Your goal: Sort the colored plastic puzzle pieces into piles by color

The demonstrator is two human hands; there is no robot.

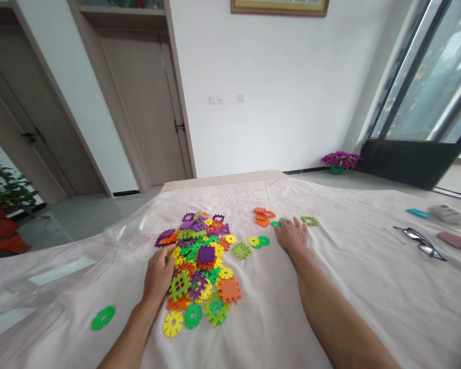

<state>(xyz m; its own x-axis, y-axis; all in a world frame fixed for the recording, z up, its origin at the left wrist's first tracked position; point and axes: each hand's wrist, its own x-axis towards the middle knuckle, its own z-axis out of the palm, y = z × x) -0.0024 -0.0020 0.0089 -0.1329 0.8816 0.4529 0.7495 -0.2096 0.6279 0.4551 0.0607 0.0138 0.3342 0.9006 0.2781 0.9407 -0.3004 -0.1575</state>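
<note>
A heap of plastic interlocking pieces (192, 256) lies on the cloth, with purple, orange, yellow and green squares, frames and notched discs mixed together. At its left edge rests my left hand (159, 270), fingers loosely curved and apart, touching yellow pieces; some fingertips are hidden. My right hand (292, 234) reaches out to the right of the heap, palm down with fingers spread. Its fingertips touch green discs (275, 224), which it partly covers. Just left of it are stacked orange pieces (262, 216); a light green frame (310, 221) lies to its right.
A green disc (103, 318) lies alone at left, near clear plastic packaging (72, 269). A yellow disc (253, 241) and a light green square (241, 250) sit between heap and right hand. Glasses (420, 242) and a pink case (457, 240) are at far right on the tablecloth (369, 287).
</note>
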